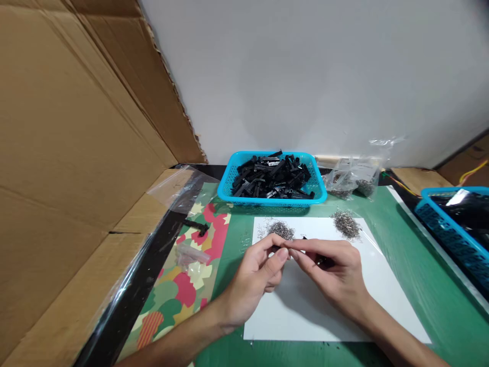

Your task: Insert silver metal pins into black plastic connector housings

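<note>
My left hand [260,278] is closed in a pinch on a small black plastic part [275,248], mostly hidden by the fingers. My right hand [332,265] meets it, thumb and forefinger pressed together at the part's end; whatever sits between those fingertips is too small to name. A dark object [324,261] shows under the right hand's curled fingers, its shape mostly covered. Both hands are above a white sheet [305,316]. Just beyond the left fingertips lies a pile of tiny metal pieces [280,230], and a second metal pile [346,225] is farther right.
At the back stands a blue basket [272,202] full of black plastic parts. Clear bags [353,181] with metal pieces lean beside it. Another blue basket [454,244] is at right. A black part [196,226] and a plastic bag [191,257] lie left, near a cardboard wall [76,117].
</note>
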Motion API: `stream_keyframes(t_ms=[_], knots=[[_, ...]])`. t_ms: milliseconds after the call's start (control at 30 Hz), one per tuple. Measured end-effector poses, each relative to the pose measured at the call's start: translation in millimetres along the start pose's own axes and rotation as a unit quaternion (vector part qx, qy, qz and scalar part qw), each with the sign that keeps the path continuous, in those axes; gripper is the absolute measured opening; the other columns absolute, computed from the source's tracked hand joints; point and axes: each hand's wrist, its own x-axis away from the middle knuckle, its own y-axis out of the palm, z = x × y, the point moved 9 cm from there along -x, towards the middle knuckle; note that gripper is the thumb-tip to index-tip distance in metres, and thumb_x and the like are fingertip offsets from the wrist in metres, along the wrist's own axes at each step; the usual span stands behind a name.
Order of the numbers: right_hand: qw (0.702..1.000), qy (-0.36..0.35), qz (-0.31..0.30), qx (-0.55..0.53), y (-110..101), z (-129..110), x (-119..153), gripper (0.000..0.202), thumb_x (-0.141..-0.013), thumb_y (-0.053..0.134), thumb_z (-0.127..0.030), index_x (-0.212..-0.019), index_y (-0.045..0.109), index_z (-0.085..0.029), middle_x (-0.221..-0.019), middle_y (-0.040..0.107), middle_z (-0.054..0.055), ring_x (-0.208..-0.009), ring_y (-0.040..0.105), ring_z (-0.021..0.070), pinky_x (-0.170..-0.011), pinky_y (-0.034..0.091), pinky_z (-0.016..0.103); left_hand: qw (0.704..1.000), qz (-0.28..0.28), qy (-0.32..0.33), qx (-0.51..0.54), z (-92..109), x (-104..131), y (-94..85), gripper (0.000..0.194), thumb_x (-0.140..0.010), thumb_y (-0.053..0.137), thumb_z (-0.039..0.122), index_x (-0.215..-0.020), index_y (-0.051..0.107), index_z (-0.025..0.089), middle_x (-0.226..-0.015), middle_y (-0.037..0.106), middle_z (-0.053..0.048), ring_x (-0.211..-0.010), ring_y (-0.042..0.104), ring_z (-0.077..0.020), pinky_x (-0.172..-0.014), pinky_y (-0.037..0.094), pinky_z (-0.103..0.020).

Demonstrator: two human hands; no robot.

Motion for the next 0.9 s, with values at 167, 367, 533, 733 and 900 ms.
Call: stream_keyframes(t_ms=[167, 367, 533, 733, 900], knots=[[1.0, -0.005, 0.002, 0.01, 1, -4, -2, 0.021, -0.094, 0.069, -0.014, -0.106, 0.086, -0.017, -0.057, 0.064, -0.003, -0.045, 0.043, 0.0078, -0.043, 0.036, 0.02, 0.998, 0.043, 0.024, -0.047, 3, 1, -8.7, 0.031, -0.106, 0.065, 0.05, -0.098, 0.057, 0.02, -0.067, 0.031, 0.01, -0.052, 0.019, -0.0065, -0.049, 0.018, -0.02], [0.998, 0.065, -0.003, -0.019, 1, 7, -2, 0.012, -0.093, 0.074, -0.021, -0.092, 0.085, -0.018, -0.057, 0.059, -0.004, -0.047, 0.044, 0.0074, -0.045, 0.034, 0.02, 0.972, 0.088, 0.087, -0.199, 20, 5, -15.3, 0.027, -0.108, 0.062, 0.043, -0.094, 0.061, 0.02, -0.077, 0.046, 0.005, -0.065, 0.04, -0.01, -0.061, 0.033, -0.022], [0.987, 0.143, -0.038, -0.057, 5, 22, 0, 0.014, -0.094, 0.074, -0.028, -0.093, 0.084, -0.018, -0.057, 0.05, -0.005, -0.05, 0.041, 0.0084, -0.046, 0.032, 0.021, 0.908, 0.076, 0.155, -0.382, 34, 8, -9.3, 0.017, -0.11, 0.057, 0.031, -0.102, 0.068, 0.022, -0.091, 0.049, 0.002, -0.072, 0.048, -0.0111, -0.064, 0.037, -0.024], [0.972, 0.19, -0.078, -0.113, 11, 33, 0, 0.018, -0.096, 0.075, -0.034, -0.092, 0.081, -0.017, -0.058, 0.04, -0.007, -0.052, 0.034, 0.0083, -0.048, 0.027, 0.021, 0.89, 0.074, 0.166, -0.418, 35, 12, -9.0, 0.017, -0.112, 0.054, 0.03, -0.102, 0.066, 0.022, -0.091, 0.048, 0.003, -0.072, 0.049, -0.0114, -0.068, 0.039, -0.026], [0.973, 0.186, -0.069, -0.115, 6, 32, -1, 0.021, -0.097, 0.076, -0.036, -0.089, 0.081, -0.018, -0.055, 0.039, -0.008, -0.05, 0.033, 0.0082, -0.046, 0.027, 0.022, 0.913, 0.067, 0.156, -0.37, 36, 10, -9.6, 0.024, -0.115, 0.048, 0.034, -0.109, 0.069, 0.024, -0.096, 0.055, 0.0, -0.084, 0.054, -0.0149, -0.075, 0.041, -0.027]])
